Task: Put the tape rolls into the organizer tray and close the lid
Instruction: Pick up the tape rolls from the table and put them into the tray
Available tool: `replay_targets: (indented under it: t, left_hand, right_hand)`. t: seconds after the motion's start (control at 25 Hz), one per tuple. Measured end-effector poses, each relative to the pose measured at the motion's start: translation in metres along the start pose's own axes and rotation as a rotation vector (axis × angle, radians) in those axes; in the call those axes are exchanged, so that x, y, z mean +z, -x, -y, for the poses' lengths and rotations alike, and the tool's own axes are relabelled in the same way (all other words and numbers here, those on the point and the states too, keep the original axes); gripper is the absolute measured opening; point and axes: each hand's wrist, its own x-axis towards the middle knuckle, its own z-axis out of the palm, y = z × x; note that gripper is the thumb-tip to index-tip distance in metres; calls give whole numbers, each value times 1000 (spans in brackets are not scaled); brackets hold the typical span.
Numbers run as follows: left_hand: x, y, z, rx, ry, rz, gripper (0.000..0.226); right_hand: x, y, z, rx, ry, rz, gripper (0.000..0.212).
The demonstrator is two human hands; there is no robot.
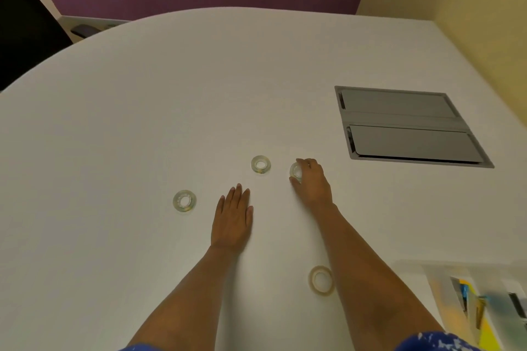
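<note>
Several clear tape rolls lie on the white table point(142, 122). One roll point(184, 200) is at the left, another point(261, 164) in the middle, and a thin beige roll point(322, 280) near me between my forearms. My right hand point(312, 179) is closed around a fourth clear roll point(295, 171), tilted up on the table. My left hand point(233, 215) rests flat, palm down, fingers together, holding nothing. The translucent organizer tray point(482, 302) sits at the lower right, blurred, with coloured items inside.
A grey metal cable hatch point(407, 125) with two flaps is set into the table at the right. A purple wall stands beyond the table's curved far edge, a yellow wall at the right, and a dark chair point(82, 30) at the far left.
</note>
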Motion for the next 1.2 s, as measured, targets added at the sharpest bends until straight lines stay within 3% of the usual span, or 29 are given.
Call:
replay_targets:
  t: [0.6,1.2]
  left_hand:
    - [1,117,-35,40,48,159,51]
    - [63,215,-132,-34,36,52,57]
  right_hand:
    - [-49,116,-26,-3,-90,-152,51]
    - [-87,222,-155,-3,-236,-262,50]
